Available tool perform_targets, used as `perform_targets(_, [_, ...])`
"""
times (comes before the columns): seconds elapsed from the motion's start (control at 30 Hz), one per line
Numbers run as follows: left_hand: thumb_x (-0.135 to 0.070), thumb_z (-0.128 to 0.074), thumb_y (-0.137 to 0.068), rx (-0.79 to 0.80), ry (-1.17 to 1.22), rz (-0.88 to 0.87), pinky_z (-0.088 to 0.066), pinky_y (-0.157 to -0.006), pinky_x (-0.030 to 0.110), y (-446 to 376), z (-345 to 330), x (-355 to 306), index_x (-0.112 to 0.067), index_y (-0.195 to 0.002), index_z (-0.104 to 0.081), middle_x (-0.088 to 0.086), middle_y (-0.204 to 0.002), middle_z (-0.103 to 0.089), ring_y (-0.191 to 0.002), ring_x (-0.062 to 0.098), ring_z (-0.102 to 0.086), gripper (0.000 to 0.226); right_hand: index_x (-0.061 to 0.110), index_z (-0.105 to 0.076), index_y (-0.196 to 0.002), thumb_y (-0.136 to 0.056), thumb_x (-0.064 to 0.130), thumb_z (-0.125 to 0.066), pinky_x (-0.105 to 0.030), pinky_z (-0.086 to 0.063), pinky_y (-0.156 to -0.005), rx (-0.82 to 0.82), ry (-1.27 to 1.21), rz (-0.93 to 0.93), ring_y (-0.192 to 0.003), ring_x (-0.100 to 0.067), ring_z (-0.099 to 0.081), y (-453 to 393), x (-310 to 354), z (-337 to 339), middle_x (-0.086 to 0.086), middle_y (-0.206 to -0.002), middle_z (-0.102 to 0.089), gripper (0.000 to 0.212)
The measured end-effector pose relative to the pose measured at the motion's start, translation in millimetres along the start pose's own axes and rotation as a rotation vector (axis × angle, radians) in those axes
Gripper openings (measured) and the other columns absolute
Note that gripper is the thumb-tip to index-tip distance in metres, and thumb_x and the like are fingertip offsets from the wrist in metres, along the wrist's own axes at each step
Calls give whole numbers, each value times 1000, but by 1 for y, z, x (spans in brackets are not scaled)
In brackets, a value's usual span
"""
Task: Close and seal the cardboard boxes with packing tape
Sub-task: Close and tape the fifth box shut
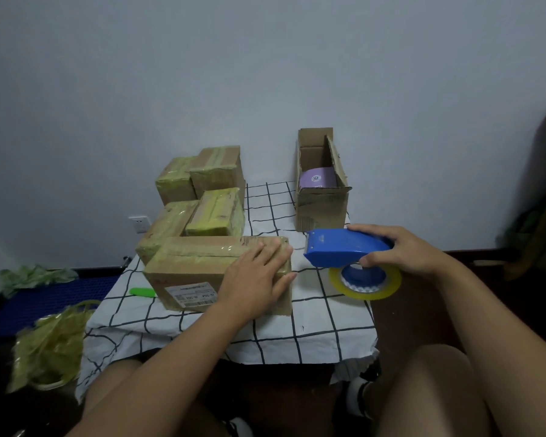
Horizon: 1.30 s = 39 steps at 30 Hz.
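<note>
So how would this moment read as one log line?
left hand: flat on taped box | right hand: holds tape dispenser | open box: unsealed

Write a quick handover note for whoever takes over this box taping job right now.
Left hand: flat on the taped front box, fingers straight.
Right hand: grips the blue tape dispenser just right of that box.
Done: front box looks sealed; four taped boxes stacked behind it.
Left: the open box at the back right, purple item inside, flaps up, needs closing and taping.
</note>
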<state>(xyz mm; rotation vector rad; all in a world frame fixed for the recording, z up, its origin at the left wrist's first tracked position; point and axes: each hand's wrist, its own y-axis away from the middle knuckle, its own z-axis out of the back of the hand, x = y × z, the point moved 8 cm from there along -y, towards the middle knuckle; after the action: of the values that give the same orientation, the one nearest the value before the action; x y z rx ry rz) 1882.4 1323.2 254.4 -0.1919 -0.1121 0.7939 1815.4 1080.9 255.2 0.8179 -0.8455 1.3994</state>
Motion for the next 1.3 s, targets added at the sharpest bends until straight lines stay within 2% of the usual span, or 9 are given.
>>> perform_targets(0.13, [-62,-20,-99,8,9,-40,-32,-110,36,1,3,-4,-46,-153,-9,-24,-161,-4,-148,9,-12,58,54,-55,-127,-69,36,-75,-18,-49,-79,35,79,-5,-107,-9,-59,-4,5,-7,18,-126,-54,63])
perform_targets(0.27, [-64,-25,-98,90,30,-49,-31,-111,39,-1,3,-4,-47,-152,-13,-22,-162,-5,-148,10,-10,58,51,-54,-130,-77,30,-79,-18,-47,-81,79,134,-15,-105,-9,-58,-10,7,-11,16,-124,-53,63])
perform_targets(0.43, [-67,-44,-91,100,8,-76,-9,-122,40,1,-6,0,-40,-154,5,-15,-163,-2,-150,16,-7,84,47,-53,-133,-84,21,-77,-16,-44,-78,153,267,-42,-101,-7,-56,-23,23,-18,25,-115,-51,60])
perform_targets(0.53, [-63,-47,-92,87,-8,-83,-1,-123,40,-1,-7,0,-39,-154,4,-14,-163,0,-151,16,-3,84,47,-54,-130,-83,24,-77,-17,-43,-78,200,362,-46,-99,-8,-57,-33,42,-20,27,-111,-52,57])
perform_targets(0.7, [-63,-48,-91,91,7,-80,1,-123,42,-4,-10,1,-44,-153,3,-16,-163,1,-151,18,4,82,40,-55,-134,-84,29,-74,-21,-40,-82,250,483,-44,-97,-5,-54,-48,62,-21,28,-108,-51,55])
perform_targets(0.8, [-62,-48,-92,93,12,-78,0,-122,43,-3,-9,2,-46,-152,-1,-16,-163,1,-151,17,3,78,43,-54,-135,-78,37,-76,-17,-42,-79,252,451,-65,-98,-6,-57,-42,54,-16,26,-111,-53,61])
perform_targets(1.0, [-62,-48,-91,96,21,-78,0,-121,45,-4,-10,3,-49,-151,-7,-17,-163,0,-151,17,1,74,56,-53,-126,-84,20,-77,-20,-49,-81,119,218,-95,-103,-12,-61,-6,16,7,15,-121,-58,60])
perform_targets(1.17, [-63,-49,-90,118,20,-77,1,-121,45,-6,-10,2,-49,-151,-7,-18,-163,1,-151,17,1,75,53,-53,-127,-84,18,-77,-18,-50,-74,75,166,-80,-102,-12,-62,5,7,6,16,-121,-58,61])
perform_targets(1.3, [-61,-50,-91,123,35,-75,1,-121,44,-5,-9,2,-49,-151,-9,-18,-163,0,-151,16,1,73,54,-53,-127,-83,19,-78,-22,-50,-80,100,185,-83,-103,-15,-60,2,9,3,14,-121,-57,62])
